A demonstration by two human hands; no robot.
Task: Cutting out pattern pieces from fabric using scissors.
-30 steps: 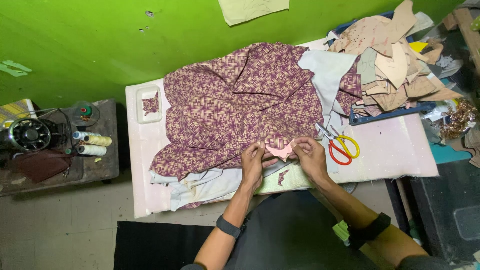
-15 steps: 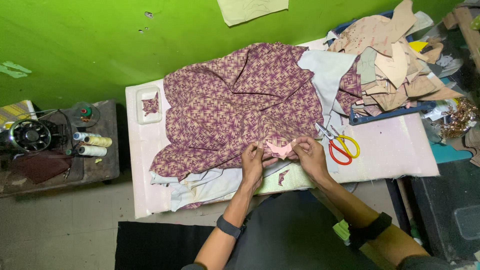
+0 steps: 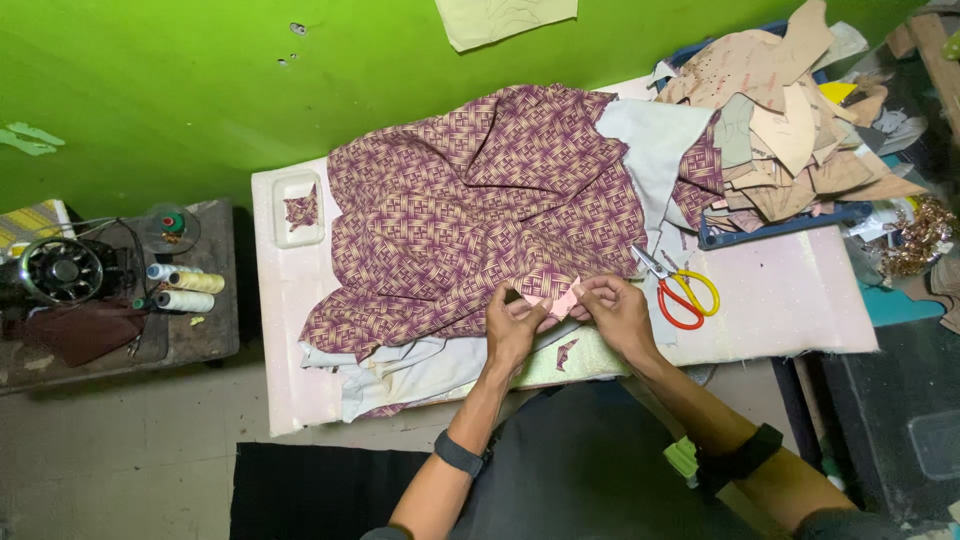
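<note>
Both hands meet at the near edge of the table (image 3: 300,400), pinching one small pink piece (image 3: 560,300) between them. The left hand (image 3: 515,325) grips its nine o'clock corner with fingers closed, while the right hand (image 3: 615,312) holds the three o'clock side, thumb on top, seemingly to keep it taut and flat. The piece sits right on the hem of the purple patterned cloth (image 3: 470,210), which spreads up toward twelve o'clock. Red-and-yellow scissors (image 3: 680,290) lie just at three o'clock of the right hand, within easy reach. A heap of tan pattern pieces (image 3: 790,130) fills the two o'clock corner
</note>
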